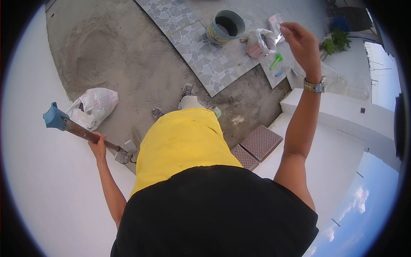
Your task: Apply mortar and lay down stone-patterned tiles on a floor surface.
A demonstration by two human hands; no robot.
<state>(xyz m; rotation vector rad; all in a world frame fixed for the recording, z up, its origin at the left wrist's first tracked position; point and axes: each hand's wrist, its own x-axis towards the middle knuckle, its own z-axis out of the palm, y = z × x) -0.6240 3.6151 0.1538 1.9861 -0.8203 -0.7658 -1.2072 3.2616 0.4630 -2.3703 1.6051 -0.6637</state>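
My left hand [98,145] grips the rusty shaft of a long tool [81,130] with a blue end piece at upper left and a grey metal head down by the ground. My right hand [302,43] is raised at the upper right, wearing a metal watch on the wrist, fingers loosely curled with nothing visible in them. A yellow and black shirt fills the middle and bottom of the view, with my shoes [187,90] on the grey cement ground below.
Stone-pattern tiles [201,47] lie on the ground with a grey bucket [224,26], plastic bags [259,43] and a green tool [276,61]. A white sack [94,105] sits left. Brown patterned tiles [259,143] lean by a white wall [334,111].
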